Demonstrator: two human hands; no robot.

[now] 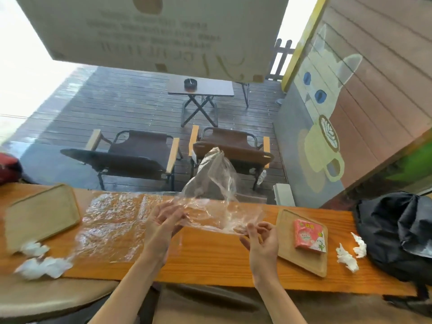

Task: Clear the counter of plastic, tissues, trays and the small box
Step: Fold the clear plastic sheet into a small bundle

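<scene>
Two hands on one sheet of clear plastic (210,183), lifted off the orange counter (210,256) at centre; its top billows up loose, lower edge gathered between the hands. A second, flat sheet (112,220) lies spread on the counter just left of the hands; it may be joined to the first, cannot tell.

Handling, as judged: film very light, limp, no stiffness; clings and slips, tears if yanked; catches any draught. Best taken at an edge or corner and bunched into a wad, not pulled taut.

Left hand (163,223): fingers (170,209) loosely curled, partly apart, film draped across them; grip looks light. Right hand (261,239): thumb and forefinger tips together, pinching the film's right edge; remaining fingers (245,243) curled free below.

Rest of the clearing still on the counter: left tray (39,216) at far left, bare; two tissue wads (44,265) touching or just beside its near corner, blurred. Right tray (287,249) right of the hands, carrying the small red box (308,235); more tissues (348,256) between that tray and a black bag (397,230) at the counter's right end.

Tissues soft, featherweight; pinch whole. Trays rigid; lift by the rim. Box light, likely soft-sided; take it across its width.

Stage, as judged: early; plastic in hand, nothing else yet removed.
</scene>
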